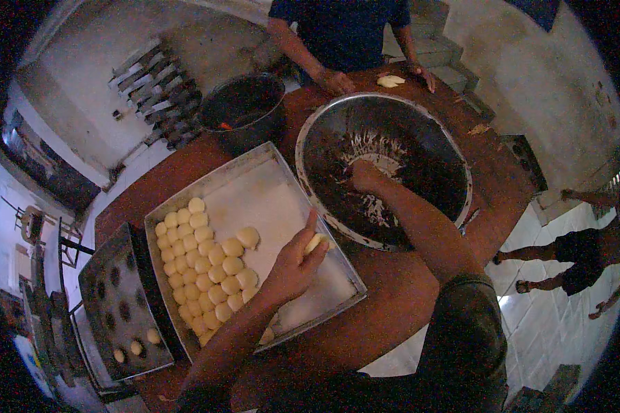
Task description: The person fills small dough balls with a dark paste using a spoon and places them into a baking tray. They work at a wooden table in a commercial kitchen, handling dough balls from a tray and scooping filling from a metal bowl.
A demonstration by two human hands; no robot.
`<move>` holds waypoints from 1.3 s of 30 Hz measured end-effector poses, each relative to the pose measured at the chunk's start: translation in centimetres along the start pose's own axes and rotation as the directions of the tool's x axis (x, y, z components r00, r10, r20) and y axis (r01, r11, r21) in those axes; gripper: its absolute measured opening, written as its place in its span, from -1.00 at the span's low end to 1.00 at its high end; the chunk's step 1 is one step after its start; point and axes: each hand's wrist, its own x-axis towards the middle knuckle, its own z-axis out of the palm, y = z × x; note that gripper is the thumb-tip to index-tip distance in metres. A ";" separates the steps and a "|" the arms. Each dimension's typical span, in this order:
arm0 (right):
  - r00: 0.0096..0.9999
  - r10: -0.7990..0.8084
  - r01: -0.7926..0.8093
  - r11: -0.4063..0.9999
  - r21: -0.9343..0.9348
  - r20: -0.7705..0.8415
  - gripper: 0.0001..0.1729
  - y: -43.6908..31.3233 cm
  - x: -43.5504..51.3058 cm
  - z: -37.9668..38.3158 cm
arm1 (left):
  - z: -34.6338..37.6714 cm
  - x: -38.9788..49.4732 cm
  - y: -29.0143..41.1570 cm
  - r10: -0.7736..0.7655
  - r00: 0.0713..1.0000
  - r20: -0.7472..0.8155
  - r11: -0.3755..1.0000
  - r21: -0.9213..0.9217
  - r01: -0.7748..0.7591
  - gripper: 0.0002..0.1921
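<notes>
My left hand [294,266] is closed around a small piece of pale dough [316,241], above the right side of a shallow square metal tray [341,289]. Rows of round dough balls [204,263] sit close together on the tray's left part, and one larger ball [247,237] lies a little apart. Inside a large round pan with a dark interior [429,155] is my right hand [366,175], at a pale streaky substance [374,142] on the bottom. Its fingertips are hidden, so whether it grips anything does not show.
A darker tray [126,289] with several dough balls stands at left. Beyond the square tray is a deep black pot [245,111]. Across the brown table [392,289], a person's hands [338,82] rest near a dough piece [390,81]. Another person's legs show at right.
</notes>
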 end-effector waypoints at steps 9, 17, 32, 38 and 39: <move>0.984 0.079 -0.139 0.897 0.420 0.157 -0.69 -3.4 -4.3 -2.3 | -0.1 0.0 1.6 0.001 0.995 -0.095 1.000 -0.028 -0.004 -0.50; 0.983 -0.052 -0.046 0.856 0.515 0.175 -0.67 -8.1 -7.8 -4.1 | -4.6 -7.6 -1.0 -0.286 0.913 -0.290 0.916 -0.363 0.172 -0.71; 0.856 -0.516 0.117 0.259 0.959 0.035 -0.68 -29.3 -34.0 -3.2 | -6.4 -22.4 -0.9 -0.186 0.738 -0.649 0.928 -0.362 -0.085 -0.67; 0.765 -0.631 0.110 0.324 0.940 0.128 -0.65 -38.3 -37.9 5.9 | -6.7 -31.3 -5.2 -0.376 0.826 -0.419 0.739 -0.674 -0.005 -0.61; 0.774 -0.593 0.033 0.386 0.922 0.221 -0.64 -38.8 -38.3 6.4 | -7.2 -33.1 -5.8 -0.461 0.803 -0.378 0.590 -0.806 -0.040 -0.60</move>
